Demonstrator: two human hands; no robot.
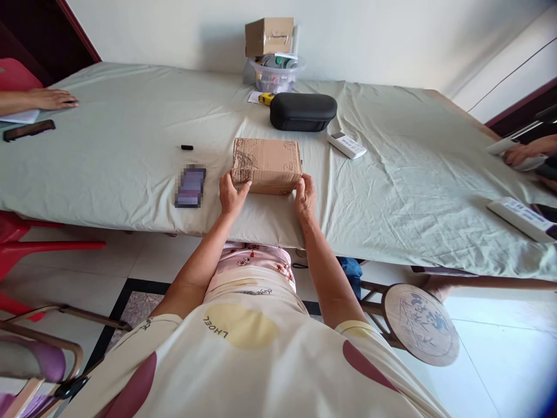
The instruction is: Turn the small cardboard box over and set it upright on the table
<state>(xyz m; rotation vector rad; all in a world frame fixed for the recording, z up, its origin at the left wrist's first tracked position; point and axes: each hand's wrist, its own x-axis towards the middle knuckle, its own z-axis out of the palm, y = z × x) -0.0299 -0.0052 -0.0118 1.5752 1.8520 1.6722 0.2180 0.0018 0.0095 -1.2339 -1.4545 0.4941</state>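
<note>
Holding a closed cardboard box (267,165) at both ends on the cloth-covered table (391,191).

Head view: the left hand (231,194) grips the box's near left corner, thumb on the front, fingers spread; the right hand (306,196) presses its right end, fingers together. The box rests flat near the table's front edge, still shut, not lifted; a phone (190,186) lies just left.

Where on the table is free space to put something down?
Bare cloth lies left of the phone, and right of the cardboard box, below the white remote. Crowded: behind the box, near the black case and tub.
</note>
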